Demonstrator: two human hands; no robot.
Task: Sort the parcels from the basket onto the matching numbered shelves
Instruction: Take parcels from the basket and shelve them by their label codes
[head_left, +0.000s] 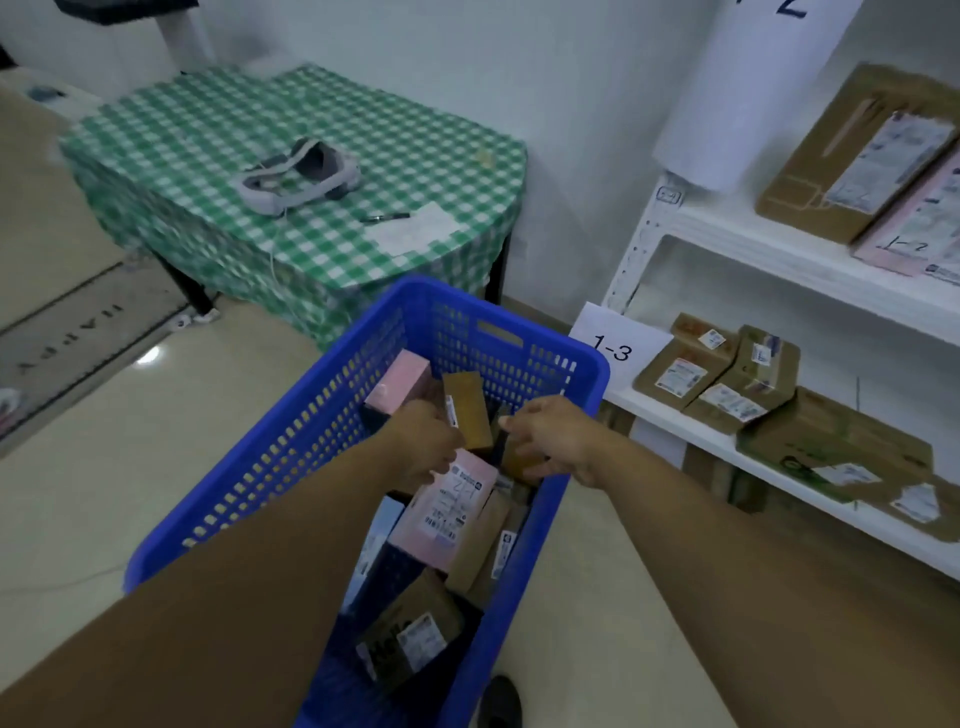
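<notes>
A blue plastic basket (291, 447) stands on the floor before me, filled with several parcels. My left hand (423, 441) reaches into it and touches a pink parcel (452, 506) with a label marked 2-1; whether it grips it I cannot tell. My right hand (550, 436) is inside the basket too, fingers curled over a brown box (517, 460). An upright brown box (467, 408) stands between my hands. White shelves (753, 234) on the right bear a 1-3 sign (615, 348) and hold brown parcels (722, 379).
A table with a green checked cloth (322, 171) stands behind the basket, with a headset (296, 176), a pen and a paper slip on it. The upper shelf holds a large brown box (852, 156) and a pink parcel marked 1-2 (914, 223). A doormat (78, 332) lies at left.
</notes>
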